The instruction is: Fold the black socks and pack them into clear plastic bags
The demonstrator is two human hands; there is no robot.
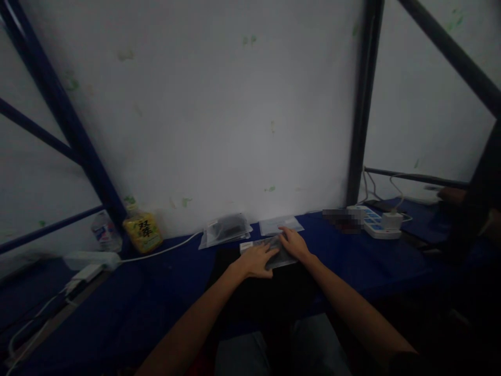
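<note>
The left hand (254,261) and right hand (295,244) lie flat and unclenched, fingers spread, on a clear, glossy plastic bag (282,256) holding a flat dark item, with a white label strip (246,246) at its left end. That bag sits on a black rectangular pad (250,277) on the dark blue tabletop (371,261). Farther on lie two more bags: a clear one with dark contents (225,231) and a flat, pale one (279,225). To the right is a white power strip with blue switches (378,222); to the left stand a yellow-labelled plastic bottle (143,231) and a clear plastic bottle (105,232), before a green-flecked white wall (195,104).
</note>
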